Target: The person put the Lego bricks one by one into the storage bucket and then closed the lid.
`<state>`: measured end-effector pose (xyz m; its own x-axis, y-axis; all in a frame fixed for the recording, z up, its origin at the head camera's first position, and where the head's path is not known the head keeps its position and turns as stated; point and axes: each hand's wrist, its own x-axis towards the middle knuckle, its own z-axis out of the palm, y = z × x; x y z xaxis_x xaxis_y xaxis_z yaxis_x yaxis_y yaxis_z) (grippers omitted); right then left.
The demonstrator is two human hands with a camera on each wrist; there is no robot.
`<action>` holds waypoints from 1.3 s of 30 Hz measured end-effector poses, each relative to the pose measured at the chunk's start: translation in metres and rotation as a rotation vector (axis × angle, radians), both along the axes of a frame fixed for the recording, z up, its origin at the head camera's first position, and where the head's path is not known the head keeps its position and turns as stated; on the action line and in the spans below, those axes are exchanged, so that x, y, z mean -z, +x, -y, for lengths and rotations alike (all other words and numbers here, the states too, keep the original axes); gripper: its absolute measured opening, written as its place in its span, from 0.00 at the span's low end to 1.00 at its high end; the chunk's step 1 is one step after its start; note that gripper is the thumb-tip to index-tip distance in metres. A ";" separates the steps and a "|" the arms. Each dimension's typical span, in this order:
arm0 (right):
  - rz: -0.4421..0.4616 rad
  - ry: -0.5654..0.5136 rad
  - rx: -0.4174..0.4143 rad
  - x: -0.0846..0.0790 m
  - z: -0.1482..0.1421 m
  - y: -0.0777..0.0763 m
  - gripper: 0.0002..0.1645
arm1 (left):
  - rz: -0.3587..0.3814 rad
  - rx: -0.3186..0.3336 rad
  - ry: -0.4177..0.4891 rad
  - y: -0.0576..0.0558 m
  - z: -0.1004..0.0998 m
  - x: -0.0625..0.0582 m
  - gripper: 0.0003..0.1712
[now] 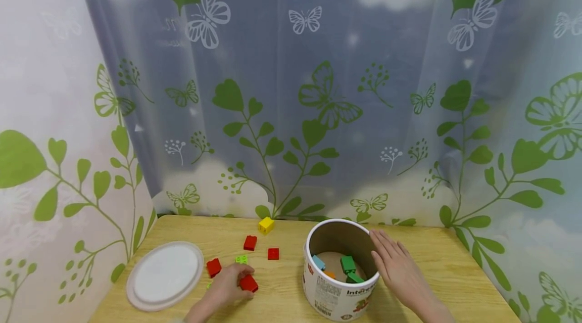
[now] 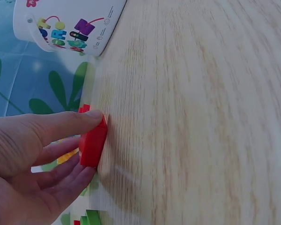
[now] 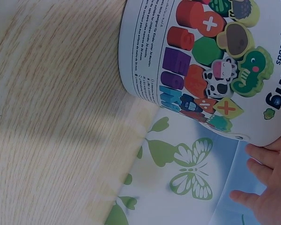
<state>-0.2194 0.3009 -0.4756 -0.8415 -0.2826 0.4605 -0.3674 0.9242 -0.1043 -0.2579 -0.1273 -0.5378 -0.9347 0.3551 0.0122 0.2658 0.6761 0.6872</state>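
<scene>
Thumb and fingers of my left hand (image 1: pixel 223 285) pinch a red toy building block (image 1: pixel 249 283) at the tabletop. In the left wrist view the thumb lies on one side of the red block (image 2: pixel 94 144), with fingers at the other. My right hand (image 1: pixel 400 272) rests on the right rim of a white round tub (image 1: pixel 338 298), its fingers extended. Inside the tub are green blocks (image 1: pixel 347 264), a light blue piece (image 1: pixel 319 262) and an orange piece (image 1: pixel 329 275). The right wrist view shows the tub's printed side (image 3: pixel 201 70) beside the fingers.
Near my left hand lie loose red blocks (image 1: pixel 250 243), a light green block (image 1: pixel 241 259) and, farther back, a yellow block (image 1: pixel 266 225). A white round lid (image 1: pixel 165 275) lies at the left of the wooden table (image 1: pixel 282 308). A patterned curtain (image 1: pixel 282 110) hangs behind.
</scene>
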 end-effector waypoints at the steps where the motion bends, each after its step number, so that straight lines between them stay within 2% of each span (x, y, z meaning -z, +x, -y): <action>1: 0.001 0.000 0.001 0.000 0.000 0.000 0.29 | -0.003 -0.012 -0.002 0.000 0.000 0.000 0.28; 8: 0.029 -0.005 0.014 -0.001 0.001 0.001 0.29 | -0.017 -0.077 -0.029 0.002 -0.003 0.002 0.26; 13: 0.042 -0.018 0.014 0.001 0.001 0.001 0.30 | -0.009 -0.088 -0.037 0.002 -0.004 0.003 0.24; 18: 0.006 -0.010 0.009 0.002 0.001 0.000 0.29 | -0.009 -0.093 0.001 0.002 -0.006 -0.001 0.23; 27: -0.011 -0.011 0.003 0.000 0.001 0.000 0.30 | -0.096 -0.028 0.000 -0.004 -0.010 -0.020 0.25; 33: -0.015 -0.004 0.008 0.001 0.000 0.000 0.29 | -0.112 -0.017 0.006 -0.009 -0.016 -0.037 0.25; 39: -0.003 -0.009 0.003 0.001 -0.001 0.000 0.29 | -0.193 0.014 0.033 -0.013 -0.022 -0.055 0.24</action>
<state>-0.2193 0.3014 -0.4761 -0.8406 -0.2763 0.4658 -0.3653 0.9243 -0.1109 -0.2712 -0.1056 -0.4826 -0.9091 0.3642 0.2024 0.4036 0.6492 0.6448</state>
